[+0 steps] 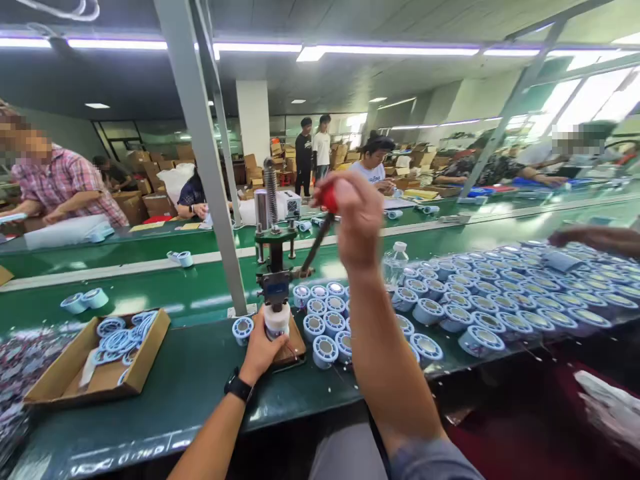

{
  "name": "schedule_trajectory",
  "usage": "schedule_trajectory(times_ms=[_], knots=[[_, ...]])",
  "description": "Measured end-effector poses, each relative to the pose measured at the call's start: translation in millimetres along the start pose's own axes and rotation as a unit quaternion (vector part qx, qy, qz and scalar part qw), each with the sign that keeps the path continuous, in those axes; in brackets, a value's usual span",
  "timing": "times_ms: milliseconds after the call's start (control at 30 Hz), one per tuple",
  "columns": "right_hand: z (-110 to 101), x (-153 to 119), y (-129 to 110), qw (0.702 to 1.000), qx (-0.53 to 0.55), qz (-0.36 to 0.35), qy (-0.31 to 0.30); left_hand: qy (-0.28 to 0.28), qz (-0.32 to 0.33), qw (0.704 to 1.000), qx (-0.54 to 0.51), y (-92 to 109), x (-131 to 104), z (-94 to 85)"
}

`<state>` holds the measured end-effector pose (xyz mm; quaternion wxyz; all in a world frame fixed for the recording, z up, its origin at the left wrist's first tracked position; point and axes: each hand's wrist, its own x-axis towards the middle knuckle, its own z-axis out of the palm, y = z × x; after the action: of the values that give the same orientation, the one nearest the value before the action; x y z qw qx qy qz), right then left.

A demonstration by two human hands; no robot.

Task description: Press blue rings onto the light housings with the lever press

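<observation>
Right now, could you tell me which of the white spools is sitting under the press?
The spool held by the left hand, directly beneath the press; the others lie loose on the table.

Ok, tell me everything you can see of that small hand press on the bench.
The hand press stands upright at the green bench's near edge, on a brown base plate. It looks like dark metal, with a coiled spring on top, a blue block midway and a dark lever angled up to the right, ending in a red knob. The right hand closes on that knob. The left hand steadies a white spool under the ram.
</observation>
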<state>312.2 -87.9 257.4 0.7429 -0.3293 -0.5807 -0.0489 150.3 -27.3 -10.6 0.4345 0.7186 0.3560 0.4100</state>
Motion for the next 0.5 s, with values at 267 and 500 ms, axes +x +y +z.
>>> schedule_trajectory(times_ms=[267,500], knots=[[-57.4,-258.8,-27.5,0.963,-0.257,-0.077,-0.012,0.013,-0.016,1.000,-0.018,-2.9,-3.5,4.2],[-55.8,-138.6,-27.8,0.939,-0.256,-0.227,0.022,0.014,-0.002,1.000,-0.020,-2.9,-8.9,4.6]])
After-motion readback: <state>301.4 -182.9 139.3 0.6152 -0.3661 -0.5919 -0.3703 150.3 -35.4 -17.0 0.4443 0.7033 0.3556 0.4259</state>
